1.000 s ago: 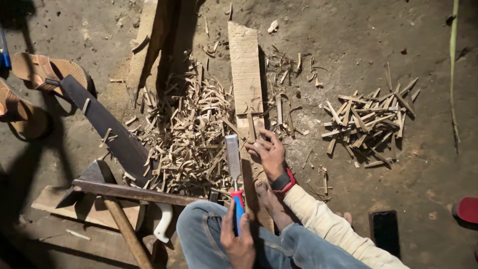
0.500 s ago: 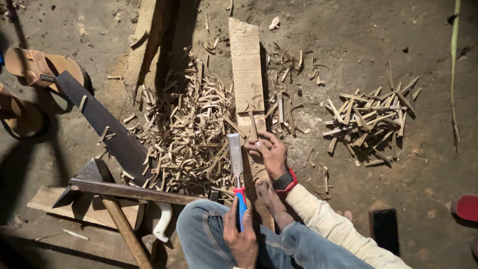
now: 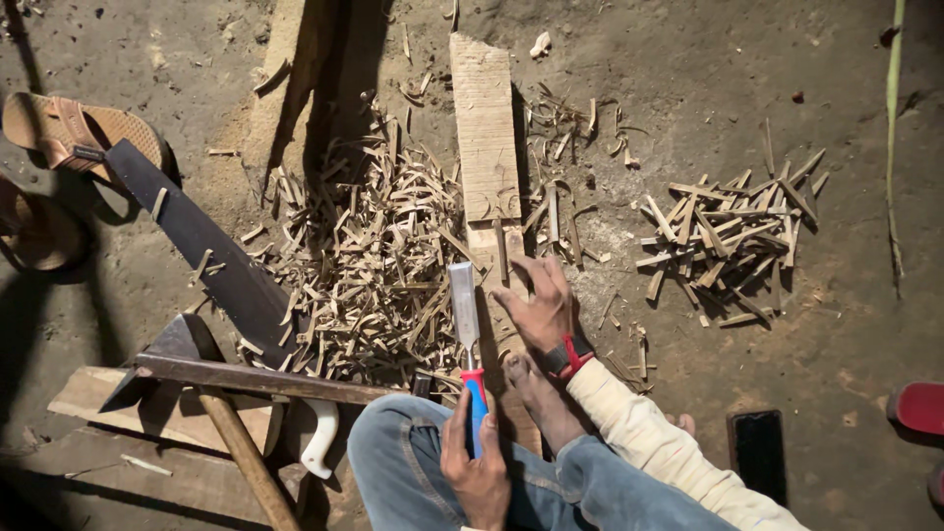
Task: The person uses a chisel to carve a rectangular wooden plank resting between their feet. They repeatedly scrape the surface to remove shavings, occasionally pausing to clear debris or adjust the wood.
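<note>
Head view, left hand: the left hand [image 3: 476,470] is curled tight around the red and blue handle of a chisel [image 3: 463,305], low in the frame above the denim-clad knee.
Head view, right hand: the right hand [image 3: 537,305] lies flat with fingers spread on the near end of the wooden plank [image 3: 486,138]; whether it pinches a small piece beneath cannot be told. A dark and red wristband sits at the wrist.
Chisel: its wide flat blade points away from the person, just left of the right hand, the tip at the plank's left edge.
Plank: a long pale board running away from the person on the ground, with a bare foot [image 3: 536,393] resting on its near end.
Around: a big heap of wood shavings [image 3: 369,256] lies left of the plank; a separate pile of short cut sticks [image 3: 733,236] lies well to the right. A large dark blade with a white handle [image 3: 211,261] crosses the left side, over an axe-like tool [image 3: 197,369] on boards. A sandal [image 3: 74,128] sits at upper left, a dark phone [image 3: 757,454] at lower right.
In the way: the right hand hides part of the plank's near end.
Change: compared with half a second ago, hands, chisel and plank sit almost as they were; the chisel remains gripped and upright along the plank's edge.
Surface: bare packed earth, dimly lit, with deep shadows at left.
</note>
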Motion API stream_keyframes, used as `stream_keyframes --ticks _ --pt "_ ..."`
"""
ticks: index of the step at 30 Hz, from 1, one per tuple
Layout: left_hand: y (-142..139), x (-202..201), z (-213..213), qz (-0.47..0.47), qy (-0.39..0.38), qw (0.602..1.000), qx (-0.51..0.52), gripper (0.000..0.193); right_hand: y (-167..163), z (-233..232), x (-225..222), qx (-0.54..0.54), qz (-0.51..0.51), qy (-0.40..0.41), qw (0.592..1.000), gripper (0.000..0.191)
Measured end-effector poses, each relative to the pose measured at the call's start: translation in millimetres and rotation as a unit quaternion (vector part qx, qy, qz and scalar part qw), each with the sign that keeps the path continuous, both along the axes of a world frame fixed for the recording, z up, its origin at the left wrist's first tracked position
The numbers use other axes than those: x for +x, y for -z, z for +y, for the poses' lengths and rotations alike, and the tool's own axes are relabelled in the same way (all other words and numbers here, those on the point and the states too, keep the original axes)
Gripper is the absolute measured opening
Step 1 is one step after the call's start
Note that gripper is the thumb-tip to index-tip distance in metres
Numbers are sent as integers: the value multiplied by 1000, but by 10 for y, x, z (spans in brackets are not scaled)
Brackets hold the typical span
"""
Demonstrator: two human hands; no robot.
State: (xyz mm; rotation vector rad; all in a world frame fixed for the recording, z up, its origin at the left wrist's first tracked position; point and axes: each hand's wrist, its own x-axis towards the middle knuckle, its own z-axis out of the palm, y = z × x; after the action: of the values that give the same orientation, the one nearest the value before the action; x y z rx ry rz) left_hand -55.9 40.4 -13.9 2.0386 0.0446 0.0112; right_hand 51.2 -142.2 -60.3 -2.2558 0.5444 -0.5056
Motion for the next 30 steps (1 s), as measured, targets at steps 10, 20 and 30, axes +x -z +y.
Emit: stream_keyframes --ticks 10,20,30 --pt "-5 -3 -4 16 -11 1000 -4 42 338 15 27 416 -12 59 907 39" --pt "-14 -9 2 26 -12 1000 -11 42 475 89 -20 404 -71 48 911 34" --pt "-8 -35 8 19 -13 1000 -19 43 565 165 76 474 -75 45 876 40"
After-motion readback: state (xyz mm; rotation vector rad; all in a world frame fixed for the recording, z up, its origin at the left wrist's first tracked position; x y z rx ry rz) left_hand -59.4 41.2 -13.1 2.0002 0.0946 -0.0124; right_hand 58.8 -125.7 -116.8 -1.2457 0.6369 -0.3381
